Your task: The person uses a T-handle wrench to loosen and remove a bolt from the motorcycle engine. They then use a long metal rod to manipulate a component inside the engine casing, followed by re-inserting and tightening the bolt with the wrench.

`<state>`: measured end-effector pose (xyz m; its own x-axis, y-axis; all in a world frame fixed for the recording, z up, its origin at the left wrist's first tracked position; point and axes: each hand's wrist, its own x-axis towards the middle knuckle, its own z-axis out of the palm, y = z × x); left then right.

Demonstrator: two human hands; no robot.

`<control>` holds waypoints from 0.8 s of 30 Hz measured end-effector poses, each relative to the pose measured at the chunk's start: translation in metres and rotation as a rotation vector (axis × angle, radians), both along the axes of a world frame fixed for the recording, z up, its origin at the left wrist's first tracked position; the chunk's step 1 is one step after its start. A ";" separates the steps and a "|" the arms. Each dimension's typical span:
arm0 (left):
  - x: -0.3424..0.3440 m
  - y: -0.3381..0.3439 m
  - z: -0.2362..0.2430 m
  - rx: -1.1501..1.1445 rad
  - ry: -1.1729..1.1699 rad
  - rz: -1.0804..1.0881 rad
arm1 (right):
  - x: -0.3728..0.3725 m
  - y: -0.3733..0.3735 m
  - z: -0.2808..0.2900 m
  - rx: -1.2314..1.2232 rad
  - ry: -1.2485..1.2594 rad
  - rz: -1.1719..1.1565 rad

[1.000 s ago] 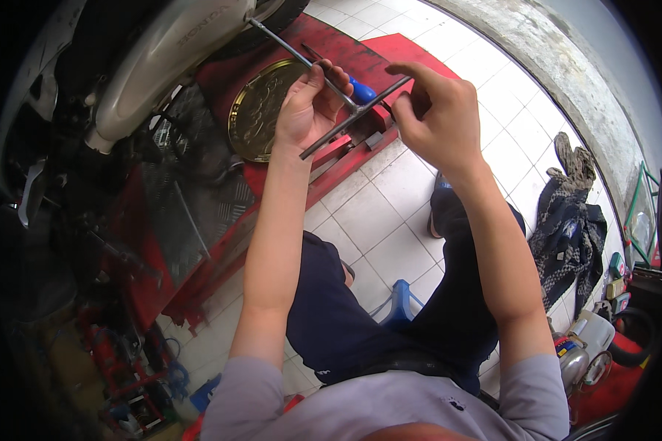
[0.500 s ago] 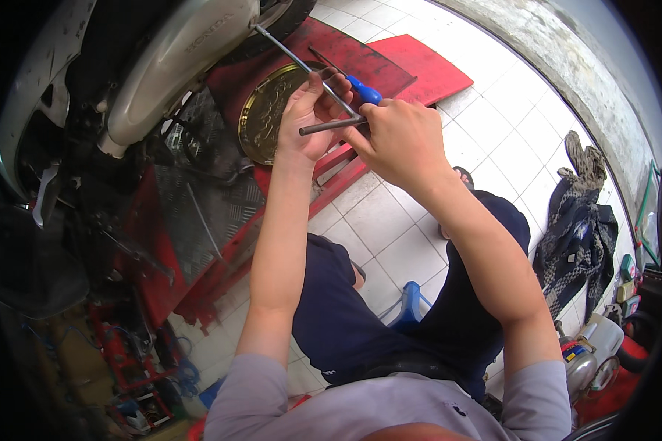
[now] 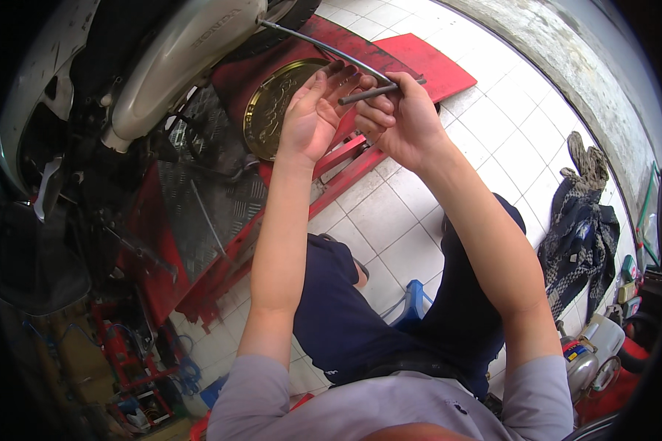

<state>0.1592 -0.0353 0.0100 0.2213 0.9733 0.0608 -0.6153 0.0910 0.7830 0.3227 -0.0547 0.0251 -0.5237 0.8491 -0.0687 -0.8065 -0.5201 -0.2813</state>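
A long steel T-handle wrench [image 3: 324,50] slants from the pale silver cover [image 3: 191,48] of a motorcycle down to my right hand. My right hand [image 3: 404,121] is closed around the wrench's crossbar, with one end of the bar sticking out to the left past the fingers. Palm up, my left hand [image 3: 312,121] is beside the wrench with its fingers stretched out, holding nothing. Behind the left hand lies a round gold-coloured tray [image 3: 261,121] on the red lift platform [image 3: 331,37].
A red panel [image 3: 441,70] extends from the platform over white floor tiles [image 3: 375,213]. Checked cloth [image 3: 581,235] lies on the floor at right. Between my legs stands a blue stool [image 3: 413,301]. A red tool rack [image 3: 125,345] is at lower left, a grey wall [image 3: 596,66] far right.
The wrench's crossbar has turned and moved up and right with my right hand, whose grip has rolled over. My left hand has come off the shaft. The blue-handled screwdriver is now hidden.
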 end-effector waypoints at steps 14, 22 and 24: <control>-0.001 0.014 -0.016 0.007 -0.264 -0.137 | 0.053 -0.003 0.001 0.822 -1.651 -0.729; 0.000 0.018 -0.018 0.013 -0.234 -0.116 | 0.007 -0.038 -0.004 1.350 -1.700 -0.105; -0.002 0.017 -0.016 -0.003 -0.238 -0.118 | 0.003 -0.040 0.001 1.402 -1.587 -0.263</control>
